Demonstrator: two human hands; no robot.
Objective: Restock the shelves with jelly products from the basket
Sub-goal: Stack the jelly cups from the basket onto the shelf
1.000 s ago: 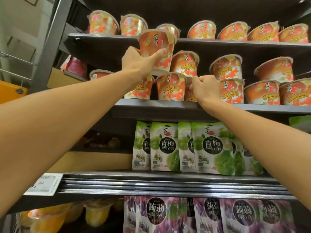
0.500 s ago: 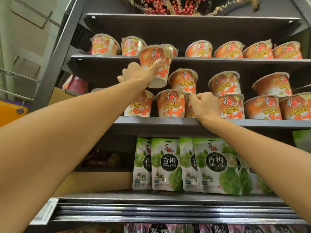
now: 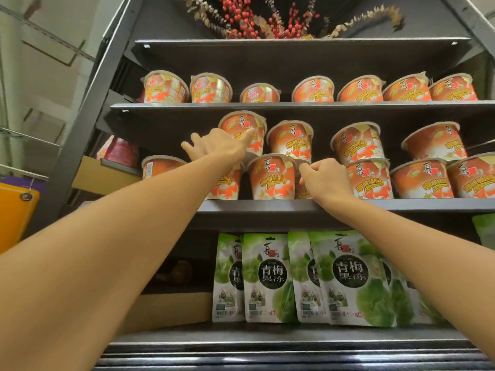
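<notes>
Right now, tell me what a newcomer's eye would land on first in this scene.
The orange jelly cups stacked two high on the middle shelf catch the eye first, with the left hand spread open against the top cup of one stack. Beside it, the right hand seems to pinch the rim of a half-hidden cup. Green pouches stand on the shelf below.

Jelly cups [image 3: 270, 178] by my fingers [image 3: 310, 171]: orange-red, white splashes, yellow lettering.
Pouches [image 3: 348, 277]: green/white leaf print, black round label w/ white chars.
Shelves [image 3: 267, 207]: dk grey.
Berries [image 3: 249, 22] up top: red.
Board [image 3: 13, 215], left: orange.
</notes>
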